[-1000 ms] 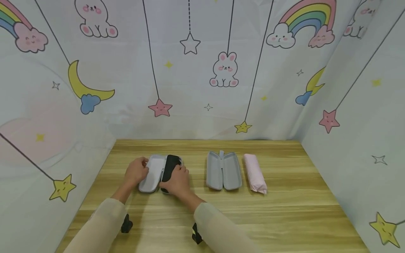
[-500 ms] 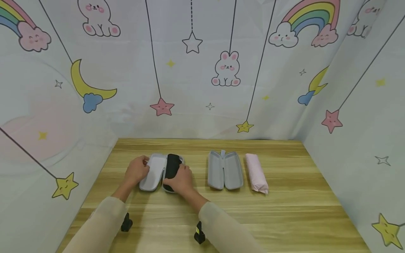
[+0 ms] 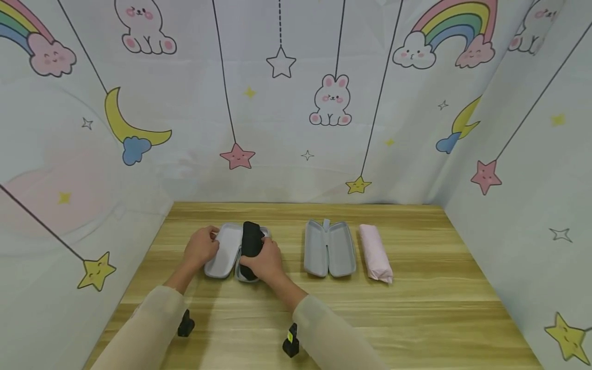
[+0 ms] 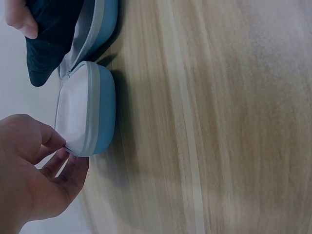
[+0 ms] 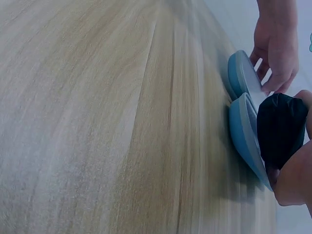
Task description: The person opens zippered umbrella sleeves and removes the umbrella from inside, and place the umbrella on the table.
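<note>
On the left of the table lies an unzipped hard case [image 3: 226,252], grey inside and blue outside, spread into two halves. My left hand [image 4: 36,165] pinches the rim of its left half between thumb and fingers. My right hand [image 3: 265,259] grips a long black fabric bundle [image 3: 251,241], shaped like a folded compact umbrella. The bundle sits tilted over the case's right half, partly out of it; in the right wrist view the bundle [image 5: 280,126] stands above the case rim [image 5: 248,126]. Palm and fingers hide part of its right side.
A second grey case [image 3: 339,252] lies spread in two halves right of the middle. Beside it is a long pink wrapped bundle [image 3: 373,252]. Patterned white cloth [image 3: 287,113] walls the back and sides of the wooden table [image 3: 416,318].
My right hand has raised the black bundle a little from the case's right half and tilted it. The left hand keeps its hold on the case. The view has shifted slightly.
</note>
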### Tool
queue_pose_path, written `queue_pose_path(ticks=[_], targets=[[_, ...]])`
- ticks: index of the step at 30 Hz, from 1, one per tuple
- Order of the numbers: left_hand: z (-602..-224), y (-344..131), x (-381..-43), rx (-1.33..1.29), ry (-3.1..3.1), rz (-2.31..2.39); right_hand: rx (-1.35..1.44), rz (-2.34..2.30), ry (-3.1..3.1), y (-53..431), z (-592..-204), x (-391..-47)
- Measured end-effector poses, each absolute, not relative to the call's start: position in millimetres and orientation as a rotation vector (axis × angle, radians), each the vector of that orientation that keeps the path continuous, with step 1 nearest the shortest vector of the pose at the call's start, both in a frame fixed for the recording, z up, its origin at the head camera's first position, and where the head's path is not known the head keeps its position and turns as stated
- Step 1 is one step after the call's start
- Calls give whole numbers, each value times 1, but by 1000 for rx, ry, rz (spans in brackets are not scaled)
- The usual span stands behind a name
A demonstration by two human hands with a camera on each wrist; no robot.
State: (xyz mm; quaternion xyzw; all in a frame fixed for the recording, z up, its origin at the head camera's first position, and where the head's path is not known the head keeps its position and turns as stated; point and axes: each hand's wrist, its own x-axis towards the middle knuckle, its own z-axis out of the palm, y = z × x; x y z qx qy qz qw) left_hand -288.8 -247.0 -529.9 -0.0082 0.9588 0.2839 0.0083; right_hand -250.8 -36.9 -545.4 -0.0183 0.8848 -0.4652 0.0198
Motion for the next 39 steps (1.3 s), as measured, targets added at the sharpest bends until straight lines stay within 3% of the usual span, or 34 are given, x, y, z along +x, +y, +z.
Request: queue_pose_path(ticks=[22, 39], targets=[[-530, -248, -284, 1, 3007, 876, -190, -1671, 2688, -34, -517, -237], [-528, -246, -284, 6, 3010, 871, -156, -1735, 2696, -14, -517, -239]])
